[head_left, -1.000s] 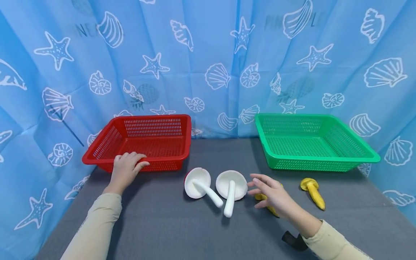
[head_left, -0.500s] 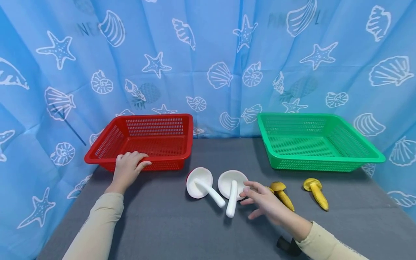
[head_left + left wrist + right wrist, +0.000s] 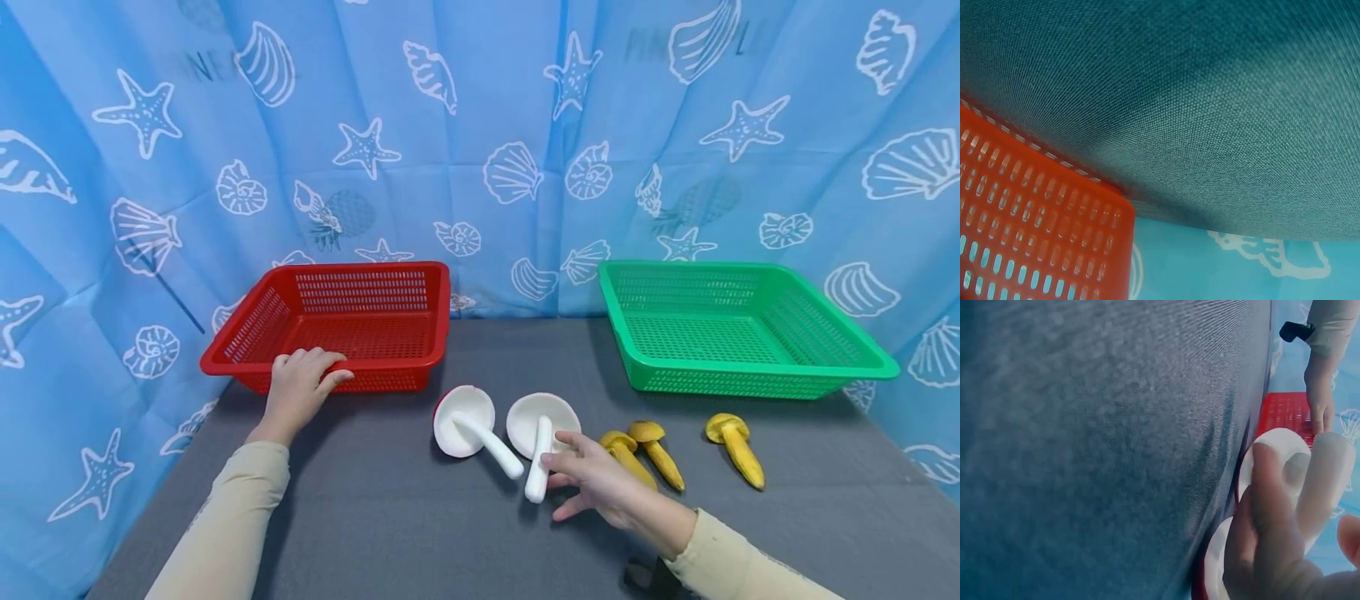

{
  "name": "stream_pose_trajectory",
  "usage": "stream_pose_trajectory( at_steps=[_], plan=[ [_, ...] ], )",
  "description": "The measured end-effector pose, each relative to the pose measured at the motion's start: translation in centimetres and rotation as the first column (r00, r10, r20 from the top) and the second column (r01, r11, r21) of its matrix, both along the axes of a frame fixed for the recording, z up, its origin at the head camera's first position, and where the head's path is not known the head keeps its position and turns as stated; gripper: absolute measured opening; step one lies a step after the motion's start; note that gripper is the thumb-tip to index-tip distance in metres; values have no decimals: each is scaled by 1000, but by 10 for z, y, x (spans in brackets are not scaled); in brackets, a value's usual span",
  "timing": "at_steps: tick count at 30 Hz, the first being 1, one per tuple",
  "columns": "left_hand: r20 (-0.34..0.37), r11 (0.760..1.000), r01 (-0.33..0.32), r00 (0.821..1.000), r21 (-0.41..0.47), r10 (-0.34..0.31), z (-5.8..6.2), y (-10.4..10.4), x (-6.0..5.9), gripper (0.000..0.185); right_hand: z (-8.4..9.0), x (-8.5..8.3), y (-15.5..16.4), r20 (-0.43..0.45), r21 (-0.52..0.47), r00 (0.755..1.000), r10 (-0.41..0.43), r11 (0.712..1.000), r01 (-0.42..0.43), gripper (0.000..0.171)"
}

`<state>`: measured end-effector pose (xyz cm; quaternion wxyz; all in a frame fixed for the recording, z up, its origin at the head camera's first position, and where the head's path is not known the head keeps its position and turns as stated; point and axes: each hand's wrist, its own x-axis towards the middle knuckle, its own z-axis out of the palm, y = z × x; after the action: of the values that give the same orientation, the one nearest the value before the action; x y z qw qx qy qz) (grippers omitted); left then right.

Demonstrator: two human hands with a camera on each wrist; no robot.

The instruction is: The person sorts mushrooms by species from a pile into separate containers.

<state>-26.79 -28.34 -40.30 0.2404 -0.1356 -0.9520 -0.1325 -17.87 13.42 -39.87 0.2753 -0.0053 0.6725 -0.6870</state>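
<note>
**My right hand arrives at the white mushroom**

The white mushroom (image 3: pixel 542 432) that I reach for lies on the grey table (image 3: pixel 420 533), cap toward the baskets and stem toward me, touching or almost touching a second white mushroom (image 3: pixel 471 427) on its left. One second ago my right hand (image 3: pixel 596 487) was above the yellow mushrooms; now it has moved to the left and its fingertips (image 3: pixel 557 457) are at the white stem. The fingers are spread and only a little bent. In the right wrist view the thumb lies beside the stem (image 3: pixel 1324 481), but I cannot tell if it already presses. So I judge that the reach is finished and the grasp is not yet made.

The move uncovered two yellow mushrooms (image 3: pixel 641 450), just right of my hand; a third (image 3: pixel 737 447) lies further right, before the green basket (image 3: pixel 742 379).

My left hand (image 3: pixel 300 385) has not moved: it rests with relaxed fingers on the front rim of the red basket (image 3: pixel 390 367).
</note>
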Motion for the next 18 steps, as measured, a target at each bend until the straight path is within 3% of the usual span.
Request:
stream_pose_trajectory(
  at_steps=[18],
  plan=[
    [11,1000,8,1000,19,-8,2,1,3,37,-2,-8,-7,-75,-26,997,3,1000,-5,62]
  ],
)
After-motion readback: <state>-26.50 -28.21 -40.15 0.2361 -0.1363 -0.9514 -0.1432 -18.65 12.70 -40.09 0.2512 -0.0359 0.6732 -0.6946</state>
